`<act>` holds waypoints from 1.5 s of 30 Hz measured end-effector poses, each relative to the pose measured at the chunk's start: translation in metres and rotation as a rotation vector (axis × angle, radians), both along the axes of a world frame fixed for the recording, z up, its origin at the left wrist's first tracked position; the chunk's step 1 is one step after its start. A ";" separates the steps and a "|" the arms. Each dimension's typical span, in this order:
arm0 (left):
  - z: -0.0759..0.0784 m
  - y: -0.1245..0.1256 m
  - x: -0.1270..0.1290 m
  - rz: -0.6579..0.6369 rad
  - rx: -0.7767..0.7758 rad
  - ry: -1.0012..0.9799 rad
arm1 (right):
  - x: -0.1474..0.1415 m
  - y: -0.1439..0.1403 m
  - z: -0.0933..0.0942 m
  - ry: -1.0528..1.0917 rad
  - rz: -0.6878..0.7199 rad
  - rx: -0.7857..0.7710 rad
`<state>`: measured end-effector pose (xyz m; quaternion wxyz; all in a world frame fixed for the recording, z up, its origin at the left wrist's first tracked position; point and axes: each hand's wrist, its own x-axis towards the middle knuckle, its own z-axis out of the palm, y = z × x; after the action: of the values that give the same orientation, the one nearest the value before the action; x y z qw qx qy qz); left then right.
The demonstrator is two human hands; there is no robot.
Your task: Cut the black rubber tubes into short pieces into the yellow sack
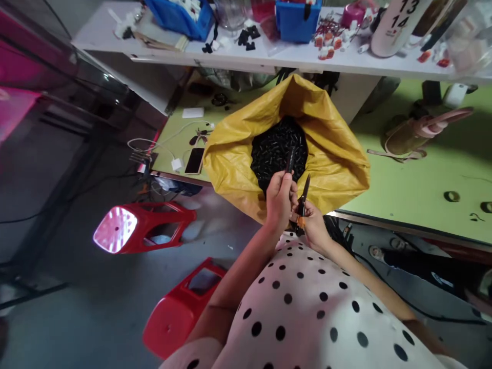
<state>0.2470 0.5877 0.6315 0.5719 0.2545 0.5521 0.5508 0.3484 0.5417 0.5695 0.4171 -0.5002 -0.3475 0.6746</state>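
Note:
My left hand (280, 200) is closed round a black ribbed strip (291, 160), which points up over the mouth of a big yellow sack (234, 159). Beside it, my right hand (313, 223) grips a pair of dark scissors (306, 188), their pointed tip directed up and away from me. A bit of orange shows near the scissors' handle, but I cannot make out what it is. Many small black tube-like pieces (274, 151) fill the bottom of the sack, whose rim stands wide open. Both hands are close together at its near edge.
A white shelf (165, 60) with blue bins (298, 21) crosses behind the sack. On the green table (415, 189) lie a phone (195, 160), a charging cable and a pinkish bottle (413, 132). Red stools (169, 323) stand on the floor at left; a person's foot shows at lower right.

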 end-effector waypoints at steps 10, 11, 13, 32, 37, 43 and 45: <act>-0.014 -0.005 -0.064 -0.159 0.215 0.533 | 0.043 0.016 0.013 -0.193 0.156 0.031; -0.016 -0.005 -0.070 -0.172 0.238 0.603 | 0.042 0.016 0.013 -0.202 0.178 0.039; -0.018 -0.005 -0.081 -0.198 0.275 0.720 | 0.038 0.015 0.011 -0.220 0.202 0.050; -0.026 -0.005 -0.087 -0.387 0.339 1.000 | 0.021 0.026 0.021 -0.331 0.364 0.044; -0.025 -0.005 -0.087 -0.420 0.314 1.016 | 0.022 0.027 0.014 -0.381 0.373 0.056; -0.023 -0.005 -0.092 -0.473 0.279 1.021 | 0.023 0.028 0.006 -0.347 0.405 0.027; -0.024 -0.004 -0.097 -0.526 0.272 1.017 | 0.023 0.029 0.007 -0.361 0.431 0.007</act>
<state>0.1498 0.5834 0.6079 0.3151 0.6861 0.5998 0.2649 0.3710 0.5708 0.5761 0.1971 -0.5256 -0.5169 0.6463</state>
